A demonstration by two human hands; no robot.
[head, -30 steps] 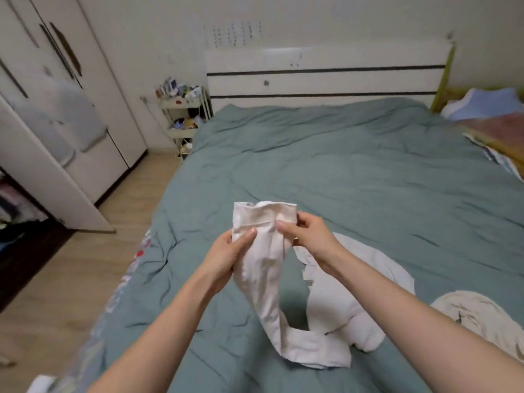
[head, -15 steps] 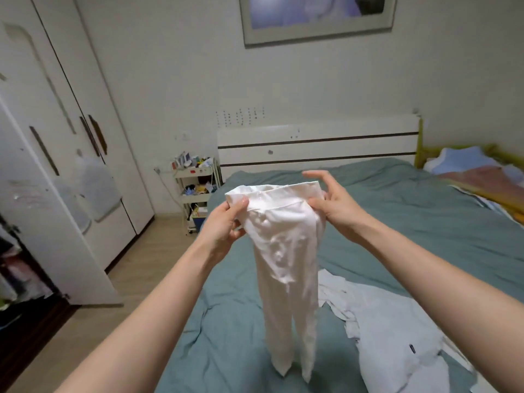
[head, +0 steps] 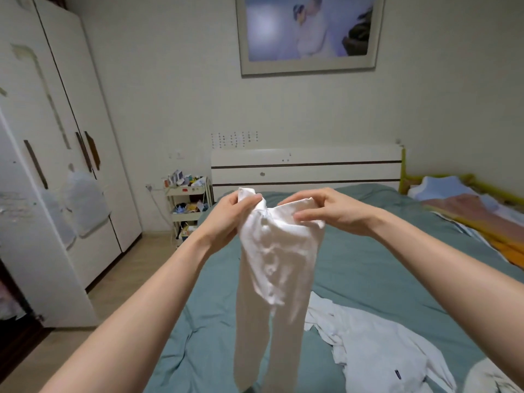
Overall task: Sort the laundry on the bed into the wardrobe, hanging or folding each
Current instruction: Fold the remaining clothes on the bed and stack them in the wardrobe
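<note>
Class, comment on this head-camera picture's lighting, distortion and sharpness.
Head view: dim, even indoor light; wide-angle lens bows the wardrobe; both forearms stretch large; framed picture looks blurred; white tights stay fairly sharp.

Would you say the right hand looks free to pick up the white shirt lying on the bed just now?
Probably not yet: the right hand is pinching the white leggings with the left hand. The white shirt itself lies uncovered.

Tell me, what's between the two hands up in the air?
In the head view, the gathered waistband of the white tights spans between left hand and right hand.
</note>
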